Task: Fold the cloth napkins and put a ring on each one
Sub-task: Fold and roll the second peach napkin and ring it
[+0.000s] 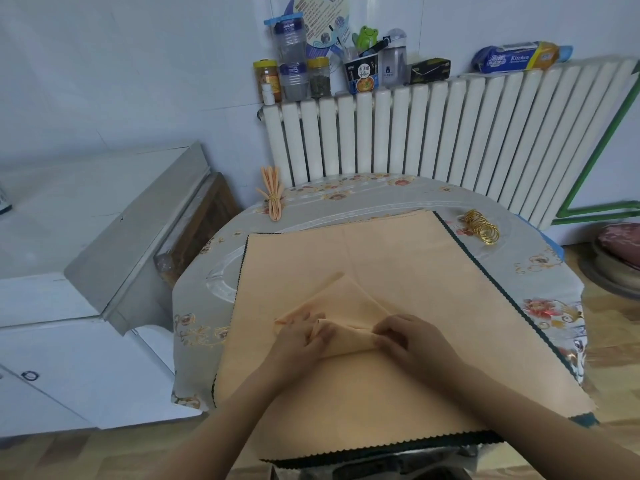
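Closest to us, our two bare forearms reach over a stack of flat peach cloths (398, 265) that covers most of a small round table (540, 271). Our left hand (301, 336) and right hand (403, 337) both have fingers curled onto a partly folded peach napkin (341, 306), pinching its near edge as if rolling or pleating it; a triangular flap points away from us. We judge the fold only partly made, and the risk is that it springs open if either pinch loosens, or that we drag up the loose cloth beneath, since the colours match and the layers touch. Room is tight: the stack's zigzag edge hangs over the table's near rim, so a tug toward us could slide it off. Bare table shows only in strips to the left and right. Farther right, a heap of gold rings (482, 227) lies just beside the stack's corner, within a short reach. At the far left rim rests a finished napkin (273, 194), already ringed. Behind stands a white radiator (450, 133) with jars (294, 64) on top.
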`<state>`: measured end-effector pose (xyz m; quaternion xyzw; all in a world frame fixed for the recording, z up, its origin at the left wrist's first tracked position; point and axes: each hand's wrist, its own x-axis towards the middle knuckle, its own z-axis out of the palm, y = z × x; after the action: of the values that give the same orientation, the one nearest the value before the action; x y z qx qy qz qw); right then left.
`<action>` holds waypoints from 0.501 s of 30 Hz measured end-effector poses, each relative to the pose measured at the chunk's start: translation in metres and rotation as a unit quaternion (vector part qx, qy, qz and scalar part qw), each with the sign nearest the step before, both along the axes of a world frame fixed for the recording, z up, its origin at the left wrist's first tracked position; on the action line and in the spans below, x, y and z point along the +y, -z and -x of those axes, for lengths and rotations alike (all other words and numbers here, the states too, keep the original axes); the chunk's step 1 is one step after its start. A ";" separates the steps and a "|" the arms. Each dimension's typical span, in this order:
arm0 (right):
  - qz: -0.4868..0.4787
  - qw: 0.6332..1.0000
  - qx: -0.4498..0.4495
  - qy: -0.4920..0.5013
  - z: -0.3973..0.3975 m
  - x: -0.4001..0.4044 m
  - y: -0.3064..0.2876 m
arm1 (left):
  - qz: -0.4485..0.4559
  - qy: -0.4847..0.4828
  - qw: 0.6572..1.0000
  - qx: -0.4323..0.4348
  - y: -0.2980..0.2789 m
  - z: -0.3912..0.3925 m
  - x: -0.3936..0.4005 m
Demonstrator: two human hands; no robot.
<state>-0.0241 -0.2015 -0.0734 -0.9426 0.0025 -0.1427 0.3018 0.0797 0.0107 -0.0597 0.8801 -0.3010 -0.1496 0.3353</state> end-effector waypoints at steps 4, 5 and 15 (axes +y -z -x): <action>-0.016 0.999 -0.024 0.033 0.000 0.000 0.008 | 0.060 -0.043 0.997 -0.039 0.006 0.003 -0.002; -0.020 0.999 -0.017 0.043 0.000 0.000 0.008 | 0.077 -0.056 0.994 -0.052 0.008 0.006 -0.002; -0.028 0.993 -0.020 0.113 -0.001 0.002 0.002 | 0.119 -0.130 0.978 -0.114 0.019 0.008 -0.005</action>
<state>-0.0229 -0.1998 -0.0758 -0.9245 0.1068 -0.1943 0.3101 0.0714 0.0059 -0.0782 0.8769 -0.2355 0.0332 0.4176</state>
